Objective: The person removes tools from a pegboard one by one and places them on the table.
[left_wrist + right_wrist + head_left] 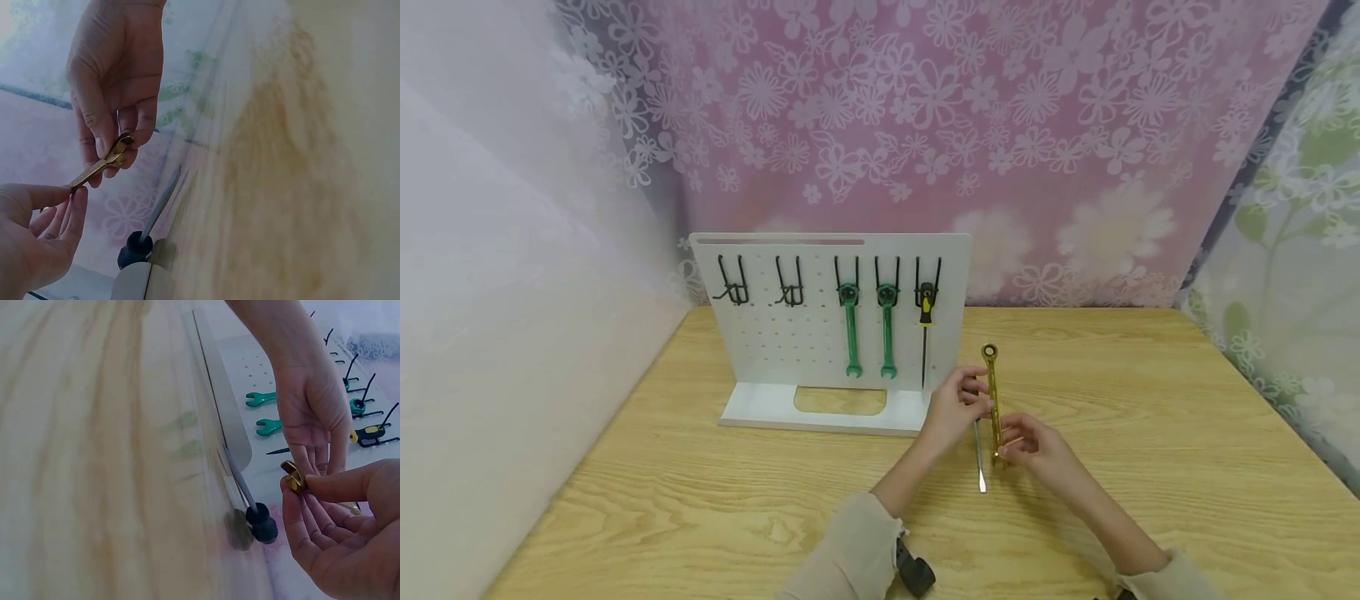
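A gold-coloured combination wrench (993,385) is held between both hands above the table, ring end up and away. My left hand (953,407) pinches its shaft between thumb and fingers. The right hand (1039,452) pinches the open-jaw end, whose brassy prongs (295,477) show at the fingertips in the right wrist view. Below and just left of the wrench, a flat-blade screwdriver (979,462) lies on the table, its blade toward the person. Its dark handle (135,249) shows in the left wrist view; the left hand partly hides it in the head view.
A white pegboard stand (917,240) stands left of the hands. From its hooks hang two green wrenches (852,333) and a black-and-yellow screwdriver (927,310); two more black hooks (788,287) are at its left. Wood-grain table (1150,400) extends to the right, with floral cloth behind.
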`<state>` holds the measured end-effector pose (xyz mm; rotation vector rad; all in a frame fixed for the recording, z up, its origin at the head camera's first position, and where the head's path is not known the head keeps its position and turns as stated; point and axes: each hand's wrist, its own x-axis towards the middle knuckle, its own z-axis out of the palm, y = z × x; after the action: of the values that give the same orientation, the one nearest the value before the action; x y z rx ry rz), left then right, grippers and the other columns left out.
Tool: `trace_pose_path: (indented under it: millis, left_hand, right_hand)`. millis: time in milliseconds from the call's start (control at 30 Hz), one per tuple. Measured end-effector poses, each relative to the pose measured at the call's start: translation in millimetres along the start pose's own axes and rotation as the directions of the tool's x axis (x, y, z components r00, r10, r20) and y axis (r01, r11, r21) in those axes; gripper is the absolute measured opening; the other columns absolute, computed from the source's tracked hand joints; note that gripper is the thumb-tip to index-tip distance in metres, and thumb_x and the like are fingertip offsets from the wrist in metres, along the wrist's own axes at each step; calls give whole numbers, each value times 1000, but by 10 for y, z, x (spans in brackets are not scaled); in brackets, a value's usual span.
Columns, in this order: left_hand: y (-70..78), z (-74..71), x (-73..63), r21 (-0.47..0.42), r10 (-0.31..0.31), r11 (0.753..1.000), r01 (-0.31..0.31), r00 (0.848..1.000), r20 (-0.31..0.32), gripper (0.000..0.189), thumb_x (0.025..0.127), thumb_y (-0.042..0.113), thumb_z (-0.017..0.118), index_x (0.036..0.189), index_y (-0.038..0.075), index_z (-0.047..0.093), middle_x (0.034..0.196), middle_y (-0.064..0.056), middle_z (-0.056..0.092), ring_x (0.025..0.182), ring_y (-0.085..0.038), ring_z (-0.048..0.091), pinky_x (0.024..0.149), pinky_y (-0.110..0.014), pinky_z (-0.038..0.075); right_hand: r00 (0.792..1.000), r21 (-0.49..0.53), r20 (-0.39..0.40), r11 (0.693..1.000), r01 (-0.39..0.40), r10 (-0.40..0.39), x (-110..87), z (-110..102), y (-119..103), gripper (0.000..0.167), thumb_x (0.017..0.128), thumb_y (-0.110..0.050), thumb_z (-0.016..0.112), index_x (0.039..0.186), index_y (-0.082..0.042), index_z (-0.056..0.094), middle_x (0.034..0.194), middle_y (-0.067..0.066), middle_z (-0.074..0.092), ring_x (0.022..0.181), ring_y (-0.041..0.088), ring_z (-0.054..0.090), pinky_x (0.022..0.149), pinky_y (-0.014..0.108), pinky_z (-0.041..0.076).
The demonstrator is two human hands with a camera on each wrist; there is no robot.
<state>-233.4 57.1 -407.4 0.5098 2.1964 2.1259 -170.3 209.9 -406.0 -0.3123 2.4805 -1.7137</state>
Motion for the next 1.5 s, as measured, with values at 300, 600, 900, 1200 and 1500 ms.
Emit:
trace_pose_path:
  millis: [300, 600, 900, 1200, 1500]
  left_hand:
    - [-55, 3, -23, 88, -14, 996, 11, 1000, 27, 46, 78, -11, 66, 121, 1, 55, 98, -14, 61, 78, -12, 58, 65, -20, 51]
    - [-213, 21, -19, 131, -27, 991, 23, 999, 27, 48, 76, -11, 67, 120, 2, 55, 96, -11, 62, 76, -11, 59, 64, -20, 50]
    - [-236, 17, -57, 168, -54, 985, 45, 997, 47, 49, 76, -8, 69, 123, 3, 55, 94, -6, 62, 77, -9, 57, 64, -21, 49]
    - [-227, 75, -110, 183, -68, 982, 54, 995, 68, 50, 77, -6, 68, 124, 5, 54, 94, -2, 60, 76, -5, 55, 64, -19, 49]
    - [-267, 73, -137, 205, -65, 977, 51, 996, 63, 52, 78, -4, 69, 126, 1, 52, 94, -3, 61, 77, -7, 56, 65, -18, 48]
  right_hand:
    - [1000, 43, -8, 999, -30, 30, 36, 16, 124, 37, 86, 3, 57, 119, 13, 43, 96, 15, 56, 85, 25, 58, 69, 31, 51]
    - [998, 103, -22, 993, -55, 57, 33, 59, 214, 39, 84, 4, 59, 118, 14, 44, 94, 14, 58, 81, 18, 57, 70, 28, 50]
    - [999, 139, -15, 989, -44, 46, 18, 75, 269, 38, 85, 4, 59, 117, 15, 44, 94, 16, 58, 79, 16, 58, 67, 28, 50]
    - [997, 126, -50, 991, -43, 50, 14, 19, 268, 39, 86, 6, 56, 121, 16, 43, 96, 18, 58, 79, 14, 58, 67, 27, 50]
    - [993, 101, -67, 991, -92, 99, -10, 44, 262, 42, 87, 2, 57, 124, 16, 43, 100, 17, 59, 85, 17, 58, 71, 26, 50]
